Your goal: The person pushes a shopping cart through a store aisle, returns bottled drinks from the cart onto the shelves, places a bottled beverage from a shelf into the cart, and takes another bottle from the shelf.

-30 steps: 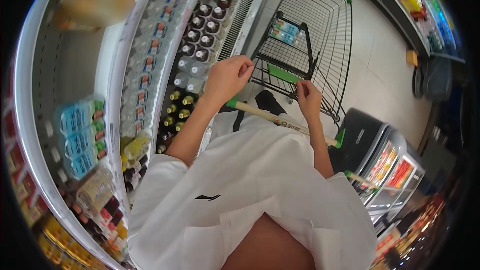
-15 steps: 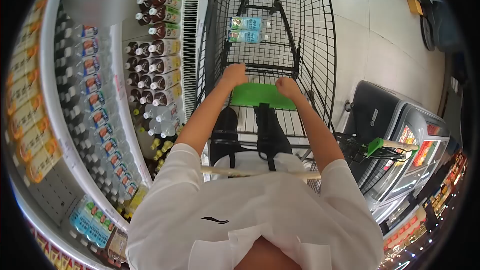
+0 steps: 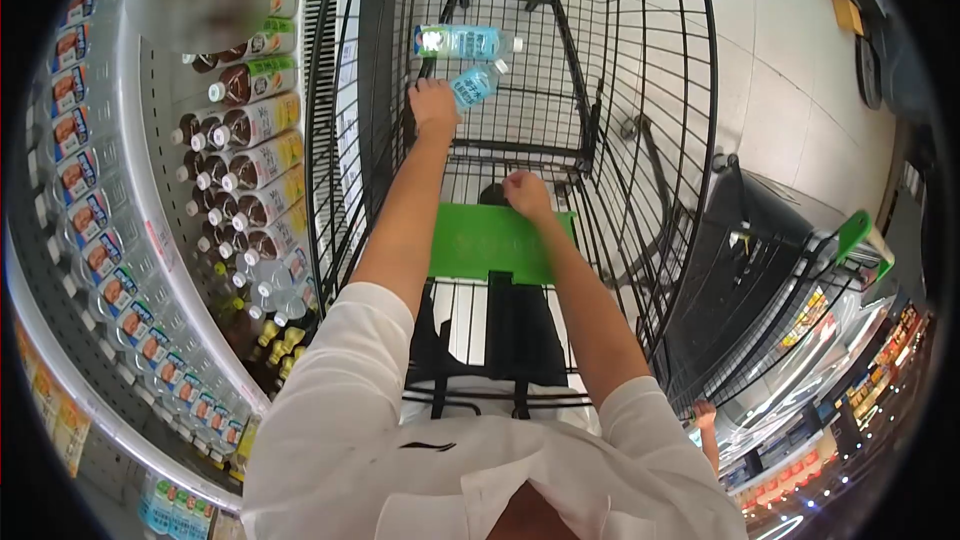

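Observation:
My left hand reaches into a black wire shopping cart, its fingers closed around the base end of a blue-labelled drink bottle. That bottle lies at a slant, white cap pointing up and right. Just beyond it a matching bottle rests sideways on the wire. Curled at the upper edge of the cart's green panel is my right hand. Its fingers are closed, and what they grip, if anything, is hidden.
Shelves on the left hold brown drink bottles and clear bottles with blue labels. At the right, another person's hand is by a second cart with a green-ended handle. Pale floor tiles lie beyond my cart.
My left hand has moved forward from near the green panel and taken hold of the nearer bottle, which is now tilted. The shelves have shifted in view, and another person's hand has appeared at the right.

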A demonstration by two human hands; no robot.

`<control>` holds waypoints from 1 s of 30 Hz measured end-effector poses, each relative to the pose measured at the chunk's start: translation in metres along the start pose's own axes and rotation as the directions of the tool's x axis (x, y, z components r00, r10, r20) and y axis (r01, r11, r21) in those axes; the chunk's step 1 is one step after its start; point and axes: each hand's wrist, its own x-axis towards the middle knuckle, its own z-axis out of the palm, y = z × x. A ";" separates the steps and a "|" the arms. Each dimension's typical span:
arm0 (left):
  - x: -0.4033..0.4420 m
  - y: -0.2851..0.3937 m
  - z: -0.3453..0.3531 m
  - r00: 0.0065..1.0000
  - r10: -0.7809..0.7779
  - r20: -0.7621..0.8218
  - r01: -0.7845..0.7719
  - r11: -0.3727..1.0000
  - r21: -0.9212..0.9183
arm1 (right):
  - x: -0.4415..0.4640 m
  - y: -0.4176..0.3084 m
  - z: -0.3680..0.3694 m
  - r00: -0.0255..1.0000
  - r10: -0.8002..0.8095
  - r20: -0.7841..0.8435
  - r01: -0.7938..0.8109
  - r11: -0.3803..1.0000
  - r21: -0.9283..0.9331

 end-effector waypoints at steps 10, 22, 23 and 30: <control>-0.143 0.015 -0.101 0.850 0.022 0.527 0.365 0.697 -0.617 | -0.047 -0.052 -0.052 0.950 0.248 0.189 -0.298 0.540 0.787; -0.398 -0.128 -0.313 0.903 -0.218 -0.371 -0.179 0.592 -0.786 | -0.239 -0.283 -0.089 0.947 -0.248 0.204 -0.011 0.611 0.792; -0.419 -0.145 -0.317 0.874 -0.238 -0.423 -0.206 0.606 -0.768 | -0.256 -0.301 -0.074 0.952 -0.260 0.160 0.019 0.573 0.819; -0.548 -0.263 -0.329 0.579 -0.489 -0.653 -0.158 0.718 -0.678 | -0.375 -0.414 0.032 0.795 -0.527 0.299 0.030 0.527 0.849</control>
